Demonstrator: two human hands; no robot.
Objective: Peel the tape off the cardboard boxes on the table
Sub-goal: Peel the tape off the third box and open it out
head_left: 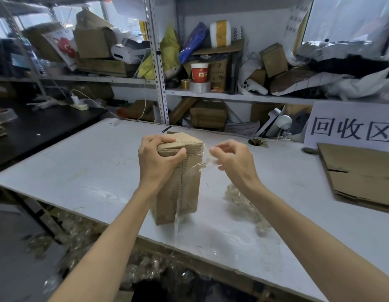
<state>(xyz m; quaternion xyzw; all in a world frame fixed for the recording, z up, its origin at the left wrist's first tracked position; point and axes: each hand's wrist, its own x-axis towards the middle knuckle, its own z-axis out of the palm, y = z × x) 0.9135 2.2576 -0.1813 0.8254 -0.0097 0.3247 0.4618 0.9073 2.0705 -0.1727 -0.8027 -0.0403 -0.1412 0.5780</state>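
Fingers (221, 146) pinching tape (204, 160), box (184, 192) just beside

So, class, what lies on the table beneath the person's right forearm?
A crumpled wad of peeled tape on the white table; the forearm hides its near edge.

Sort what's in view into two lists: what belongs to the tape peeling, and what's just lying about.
Job: cardboard box gripped by left hand; clear tape pinched by right hand; wad of peeled tape; flattened cardboard on the table.
Lying about: red paper cup and tape roll on the shelf; power strip.
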